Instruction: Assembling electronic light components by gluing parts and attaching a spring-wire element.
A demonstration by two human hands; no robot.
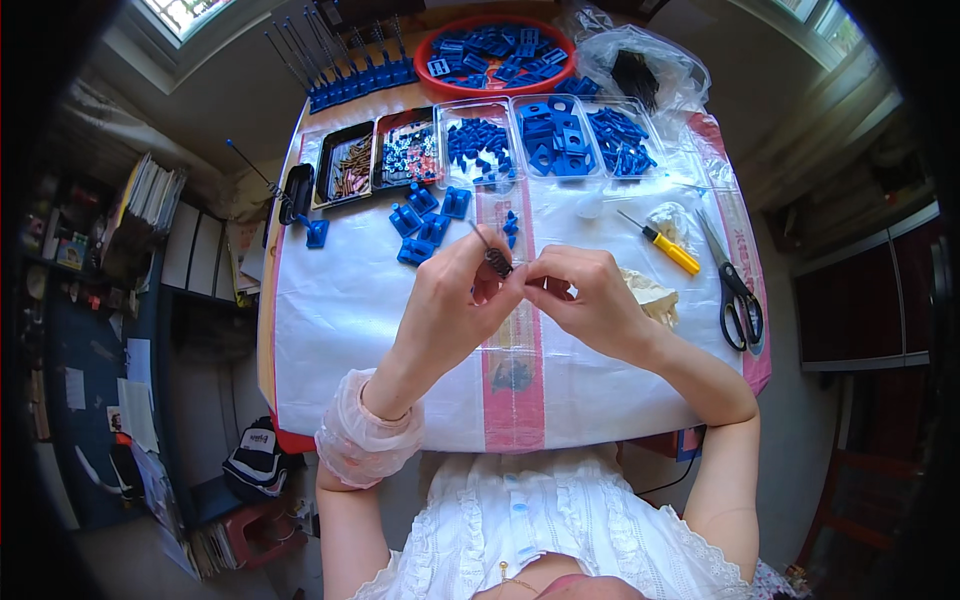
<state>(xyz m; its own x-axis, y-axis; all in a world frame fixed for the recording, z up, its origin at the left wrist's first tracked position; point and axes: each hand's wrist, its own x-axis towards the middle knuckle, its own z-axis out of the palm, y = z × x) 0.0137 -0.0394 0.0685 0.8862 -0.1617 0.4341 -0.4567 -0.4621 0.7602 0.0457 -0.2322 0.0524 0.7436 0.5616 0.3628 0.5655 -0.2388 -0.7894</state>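
Observation:
Above the middle of the table my left hand point(452, 290) is closed on a small dark coil spring point(497, 262), from which a thin wire-like rod sticks up to the left. The fingertips of my right hand point(588, 292) are pinched together at the spring's lower end, touching the left fingers. Whatever lies between them is hidden. Just beyond the hands sit several blue plastic mounts point(432, 228) in a cluster, and a few small blue pieces point(511, 228). Beside my right wrist lies a crumpled cream cloth or wrapper point(650, 297).
Along the far side stand trays of brown screws point(352, 168), small metal parts point(407, 155), blue pegs point(478, 142), blue plates point(556, 140) and blue pieces point(622, 140). Behind are a red basin point(425, 75) and sprung blue stands point(360, 85). A yellow screwdriver point(672, 250) and scissors point(738, 295) lie right.

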